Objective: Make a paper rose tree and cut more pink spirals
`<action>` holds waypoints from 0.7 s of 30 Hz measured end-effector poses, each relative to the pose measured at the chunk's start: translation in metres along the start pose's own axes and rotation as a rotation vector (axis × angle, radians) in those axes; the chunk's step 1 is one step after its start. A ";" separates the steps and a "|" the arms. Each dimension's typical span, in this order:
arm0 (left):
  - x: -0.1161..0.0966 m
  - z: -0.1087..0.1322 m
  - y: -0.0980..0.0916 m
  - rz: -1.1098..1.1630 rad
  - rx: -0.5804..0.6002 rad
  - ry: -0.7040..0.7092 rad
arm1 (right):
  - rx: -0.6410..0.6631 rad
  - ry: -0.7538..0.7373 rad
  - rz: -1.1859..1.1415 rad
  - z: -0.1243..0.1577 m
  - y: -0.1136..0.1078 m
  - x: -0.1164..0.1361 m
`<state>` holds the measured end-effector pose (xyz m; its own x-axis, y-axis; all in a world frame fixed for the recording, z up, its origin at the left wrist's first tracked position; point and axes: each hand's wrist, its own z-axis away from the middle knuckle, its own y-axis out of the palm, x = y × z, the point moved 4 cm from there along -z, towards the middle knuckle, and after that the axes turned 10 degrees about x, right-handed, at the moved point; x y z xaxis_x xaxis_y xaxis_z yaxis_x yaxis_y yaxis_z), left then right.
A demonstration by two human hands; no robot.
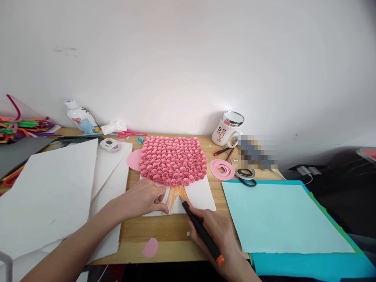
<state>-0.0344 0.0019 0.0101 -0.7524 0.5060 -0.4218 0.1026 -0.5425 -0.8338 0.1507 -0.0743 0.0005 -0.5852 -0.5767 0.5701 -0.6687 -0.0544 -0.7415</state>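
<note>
Head view: right fingers [205, 215] closed round one marker [203, 233]; left fingers [160, 192] half-curled, empty, resting on one white sheet [200, 196].

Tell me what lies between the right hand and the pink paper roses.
The head view shows the marker's front end and orange strokes on the white sheet.

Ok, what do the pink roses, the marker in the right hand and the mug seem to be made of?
Pink roses: seemingly matte paper, judging by the thin coiled edges.
Marker: probably plastic; smooth black barrel with an orange end.
Mug: glossy white body, perhaps glazed ceramic or coated metal; the mirror-like silvery rim looks metallic.
</note>
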 end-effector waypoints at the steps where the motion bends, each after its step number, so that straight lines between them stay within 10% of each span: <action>1: 0.000 0.000 0.000 -0.004 0.004 -0.002 | -0.007 0.020 -0.002 0.000 0.001 -0.001; 21: -0.002 0.000 -0.001 -0.014 0.039 -0.039 | 0.036 -0.078 -0.034 0.001 0.003 0.002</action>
<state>-0.0330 0.0014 0.0122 -0.7785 0.4874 -0.3954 0.0669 -0.5620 -0.8244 0.1479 -0.0763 -0.0009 -0.5238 -0.6354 0.5673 -0.6701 -0.1038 -0.7350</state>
